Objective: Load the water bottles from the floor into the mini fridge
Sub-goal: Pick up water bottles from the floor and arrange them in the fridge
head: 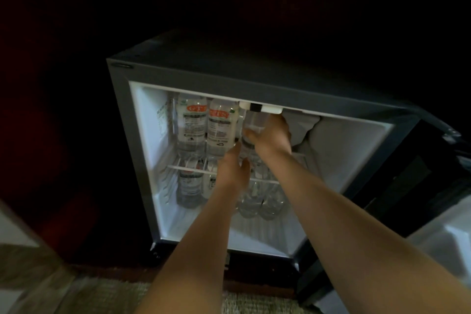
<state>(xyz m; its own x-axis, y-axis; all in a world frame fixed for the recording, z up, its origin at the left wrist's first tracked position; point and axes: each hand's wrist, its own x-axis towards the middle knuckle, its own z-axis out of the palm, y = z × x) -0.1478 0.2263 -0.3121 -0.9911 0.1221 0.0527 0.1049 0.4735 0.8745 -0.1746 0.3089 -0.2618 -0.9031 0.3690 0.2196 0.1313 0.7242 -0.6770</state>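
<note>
Seating a bottle [251,132] on the upper shelf [183,168], we gripped it two-handed, right hand [271,135] at twelve o'clock, left hand [233,168] steadying at six; release seemed next.

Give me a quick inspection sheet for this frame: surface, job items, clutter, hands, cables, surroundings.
Surface: wire upper shelf in the open mini fridge, bottles standing on it; lower floor also stocked.
Job's things: two labelled bottles upright at upper left; a third bottle being set beside them; lower bottles standing below.
Clutter: nothing seen.
Grips: right hand wrapped round the third bottle; left hand at its base, contact blurred.
Cables: nothing seen.
Surroundings: fridge door open at right; carpet below; room dark, rest unreadable.
</note>
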